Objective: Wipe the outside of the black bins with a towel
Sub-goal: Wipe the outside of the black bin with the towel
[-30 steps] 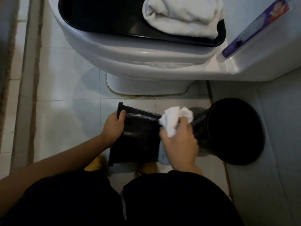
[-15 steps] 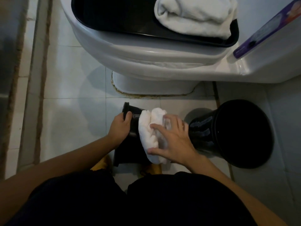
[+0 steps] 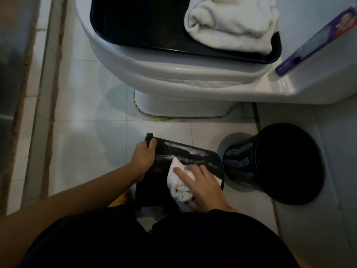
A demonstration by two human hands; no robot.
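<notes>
A black bin (image 3: pixel 193 157) lies tilted on its side on the tiled floor in front of my knees, with wet streaks along its upper side. My left hand (image 3: pixel 144 160) grips its rim at the left end. My right hand (image 3: pixel 202 187) lies with spread fingers on a bunched white towel (image 3: pixel 178 187), pressing it against the bin's near side. A second black bin (image 3: pixel 274 163), round and glossy, stands just to the right with streaks on its wall.
A white toilet (image 3: pixel 173 78) fills the space ahead, carrying a black tray (image 3: pixel 146 22) with a folded white towel (image 3: pixel 231 22). A purple box (image 3: pixel 316 43) leans on the cistern. A raised threshold (image 3: pixel 38 93) runs along the left. My dark-clothed knees fill the bottom.
My right hand slid the towel down and toward me along the bin's side, leaving wet streaks above. The left hand kept its grip on the rim.
</notes>
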